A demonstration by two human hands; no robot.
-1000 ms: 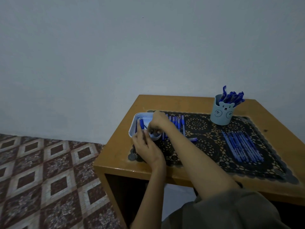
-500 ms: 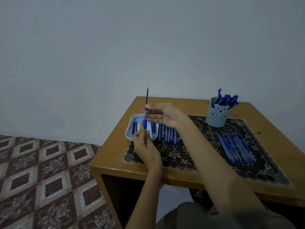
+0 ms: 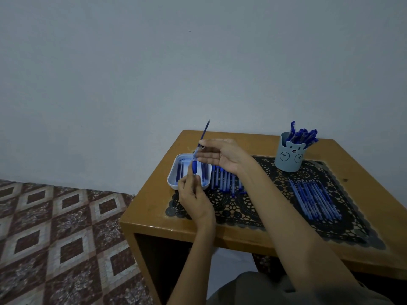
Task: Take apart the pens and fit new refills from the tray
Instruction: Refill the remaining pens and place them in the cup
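Observation:
My left hand [image 3: 193, 199] pinches a blue pen barrel [image 3: 194, 167] upright over the white tray [image 3: 174, 172]. A thin blue refill [image 3: 204, 132] rises out of the barrel's top, tilted slightly right. My right hand [image 3: 222, 154] pinches that refill between thumb and forefinger, its other fingers stretched out to the left. The tray holds a few loose refills. Several pen parts [image 3: 224, 180] lie in a row on the lace mat just right of the tray, partly hidden by my right wrist.
A blue bear cup [image 3: 289, 156] full of pens stands at the back right of the wooden table [image 3: 154, 208]. A second row of pens [image 3: 315, 198] lies on the black lace mat [image 3: 275, 208]. Patterned floor tiles lie beyond the table's left edge.
My right hand came up out of the tray with a refill and brought it upright to the barrel in my left hand. Over the last half second the refill tilted slightly right.

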